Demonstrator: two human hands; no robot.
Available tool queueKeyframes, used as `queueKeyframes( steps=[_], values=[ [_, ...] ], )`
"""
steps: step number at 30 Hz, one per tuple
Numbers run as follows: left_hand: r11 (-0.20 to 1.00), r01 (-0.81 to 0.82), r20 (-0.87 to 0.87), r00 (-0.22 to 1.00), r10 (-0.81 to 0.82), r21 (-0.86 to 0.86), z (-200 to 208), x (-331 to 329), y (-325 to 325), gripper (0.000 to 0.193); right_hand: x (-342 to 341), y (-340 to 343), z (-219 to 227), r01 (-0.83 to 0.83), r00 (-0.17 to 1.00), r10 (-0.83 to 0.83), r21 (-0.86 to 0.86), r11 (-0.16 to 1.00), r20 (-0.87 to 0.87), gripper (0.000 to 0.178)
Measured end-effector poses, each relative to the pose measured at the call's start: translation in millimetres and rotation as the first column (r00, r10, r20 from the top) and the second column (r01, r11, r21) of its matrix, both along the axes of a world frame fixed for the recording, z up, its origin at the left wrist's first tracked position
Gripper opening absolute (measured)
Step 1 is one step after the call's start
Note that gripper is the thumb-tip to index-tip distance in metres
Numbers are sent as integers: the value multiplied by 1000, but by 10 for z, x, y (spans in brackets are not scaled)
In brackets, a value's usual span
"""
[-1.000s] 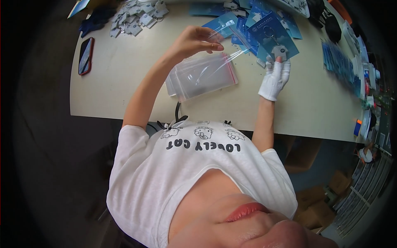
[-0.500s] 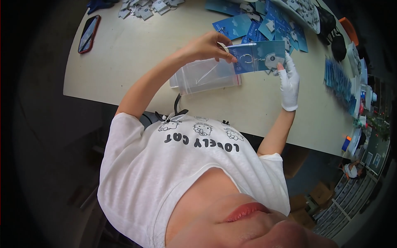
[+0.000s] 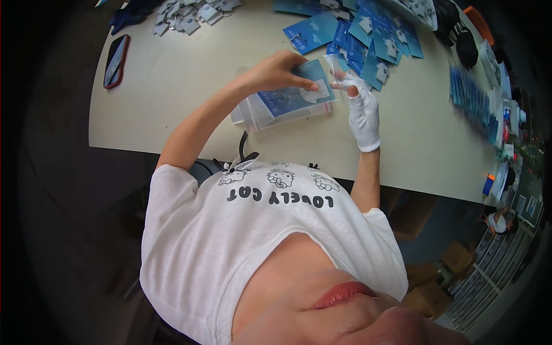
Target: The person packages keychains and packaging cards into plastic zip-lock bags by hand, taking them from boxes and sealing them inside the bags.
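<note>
My bare left hand (image 3: 280, 70) is closed on a blue card (image 3: 277, 104) in a clear plastic sleeve, thumb on top near the card's white tag keychain (image 3: 318, 92). At the sleeve's right end, the bare fingertips of my gloved right hand (image 3: 362, 110) pinch its clear flap (image 3: 333, 64), which stands up from the card. Beneath the card lies a stack of clear plastic bags (image 3: 252, 118) with a red strip along one end. Part of the keychain is hidden by my left thumb.
Blue cards with keychains (image 3: 313, 33) lie heaped at the far side. Loose white tag keychains (image 3: 192, 17) are piled far left, near a phone (image 3: 116, 61) and dark blue cloth (image 3: 131, 16). A row of packed cards (image 3: 468, 98) stands right; a white tray (image 3: 415, 12) sits far right.
The card has moved left and down over the clear bags. My left hand has shifted its hold toward the tag, and my right hand has moved left, from the card's end to the flap.
</note>
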State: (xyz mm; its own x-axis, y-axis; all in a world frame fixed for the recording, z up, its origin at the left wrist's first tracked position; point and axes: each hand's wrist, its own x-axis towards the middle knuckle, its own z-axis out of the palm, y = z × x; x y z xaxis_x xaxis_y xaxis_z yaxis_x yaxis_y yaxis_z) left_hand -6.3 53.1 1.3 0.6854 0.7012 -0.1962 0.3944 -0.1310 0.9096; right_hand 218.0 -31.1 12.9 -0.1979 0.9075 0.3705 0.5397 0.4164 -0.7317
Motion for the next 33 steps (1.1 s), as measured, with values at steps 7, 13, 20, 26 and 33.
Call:
queueKeyframes(
  steps=[7, 13, 20, 26, 33],
  values=[
    [998, 41, -74, 997, -37, 56, 221, 92, -156, 49, -34, -258, -44, 53, 924, -191, -385, 921, -331, 26],
    [1000, -22, 124, 992, 23, -8, 156, -324, 46, 40, -143, 13, -81, -101, 822, -223, -521, 848, -524, 32],
    [985, -134, -454, 875, 168, 106, 208, -1981, 460, 47, 376, 716, -286, 353, 910, -386, -204, 913, -153, 40],
    [555, -35, -235, 882, 409, 831, -78, -741, 645, 48, 1563, 1338, -796, 799, 580, -643, -193, 570, 501, 83],
    [570, 165, -321, 929, 185, 805, -123, 279, 481, 46, 1352, 1385, -805, 762, 647, -688, -298, 575, 328, 75]
  ],
)
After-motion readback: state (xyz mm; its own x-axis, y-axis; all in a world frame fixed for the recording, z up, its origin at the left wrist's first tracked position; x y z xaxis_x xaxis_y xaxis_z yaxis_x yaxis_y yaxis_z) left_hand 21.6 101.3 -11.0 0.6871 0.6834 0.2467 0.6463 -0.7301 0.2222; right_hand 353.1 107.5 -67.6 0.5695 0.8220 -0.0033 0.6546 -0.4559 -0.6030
